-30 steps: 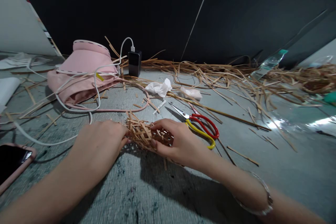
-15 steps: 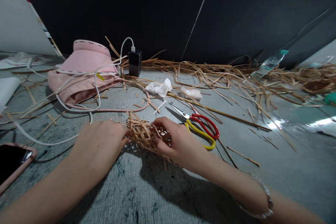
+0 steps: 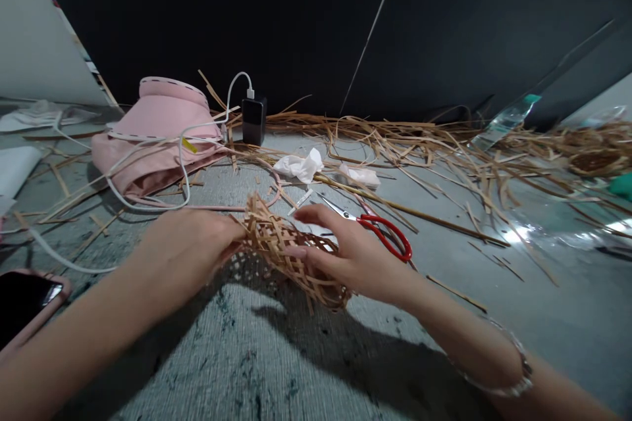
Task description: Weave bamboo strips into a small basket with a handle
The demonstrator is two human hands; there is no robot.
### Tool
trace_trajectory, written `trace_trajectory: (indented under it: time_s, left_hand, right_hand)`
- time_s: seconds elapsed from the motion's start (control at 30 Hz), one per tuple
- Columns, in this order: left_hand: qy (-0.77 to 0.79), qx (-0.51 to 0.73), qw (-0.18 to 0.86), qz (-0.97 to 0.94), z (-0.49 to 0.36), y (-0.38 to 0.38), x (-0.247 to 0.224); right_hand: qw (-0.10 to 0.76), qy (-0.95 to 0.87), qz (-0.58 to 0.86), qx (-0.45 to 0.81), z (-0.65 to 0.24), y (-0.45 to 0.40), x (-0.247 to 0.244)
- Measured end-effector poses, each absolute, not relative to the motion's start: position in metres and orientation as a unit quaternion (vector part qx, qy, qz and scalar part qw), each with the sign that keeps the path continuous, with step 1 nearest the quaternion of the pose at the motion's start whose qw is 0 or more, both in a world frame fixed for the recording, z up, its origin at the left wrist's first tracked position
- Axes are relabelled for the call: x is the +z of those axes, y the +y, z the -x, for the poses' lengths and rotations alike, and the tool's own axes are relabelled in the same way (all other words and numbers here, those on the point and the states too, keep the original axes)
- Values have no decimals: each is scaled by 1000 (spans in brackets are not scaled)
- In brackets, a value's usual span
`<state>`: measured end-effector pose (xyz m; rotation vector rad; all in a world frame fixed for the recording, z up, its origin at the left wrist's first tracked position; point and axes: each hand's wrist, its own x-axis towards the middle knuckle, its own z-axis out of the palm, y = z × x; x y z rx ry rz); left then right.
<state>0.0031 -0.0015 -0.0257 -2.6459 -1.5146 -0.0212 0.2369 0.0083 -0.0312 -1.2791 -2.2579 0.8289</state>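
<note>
A small woven basket of tan strips (image 3: pixel 281 247) is held between my hands, its ragged end toward the left. My left hand (image 3: pixel 197 240) is closed at that end, with its fingertips pressed together on the weave and partly hidden. Around the right part of the basket my right hand (image 3: pixel 340 250) is wrapped, thumb on the near side and fingers toward the far side. Scissors with a red handle (image 3: pixel 395 240) lie just beyond my right hand, which covers part of them.
A pink visor hat (image 3: pixel 162 118), a black power bank (image 3: pixel 253 120) with a white cable, and crumpled tissues (image 3: pixel 301 166) lie behind. Loose strips (image 3: pixel 419 145) run along the dark wall. A phone (image 3: pixel 29 306) is at left, a clear bottle (image 3: pixel 506 122) at right.
The basket has tilted and shows more of its woven side below my right hand. My right hand has shifted slightly right and now covers the scissors' yellow handle. My left hand stays at the ragged end.
</note>
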Motion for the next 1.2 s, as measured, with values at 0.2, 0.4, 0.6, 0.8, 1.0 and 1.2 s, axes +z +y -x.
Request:
trace_trajectory:
  time_s: [0.2,0.4,0.6,0.8,1.0,1.2]
  left_hand:
    - [-405,-48,166,898,14,16,-27]
    - [-425,-145,190,873,20,-1,-7]
    - [-369,-202,171,891,-1,-8,-7]
    - [-366,-169,135,905,-13,0,-33]
    - [-384,-135,33,913,-19,0,-42]
    - [-406,-134,43,903,-27,-4,-44]
  right_hand:
    - [196,-824,413,334,-237,14,-40]
    - [185,-850,461,172,-229,8,-46]
    - [159,-877,452,41,-223,1,-51]
    - [148,-884,443,26,-219,-2,-52]
    - [126,-875,460,88,-220,-3,-48]
    - [132,-866,470,108,-220,-5,-47]
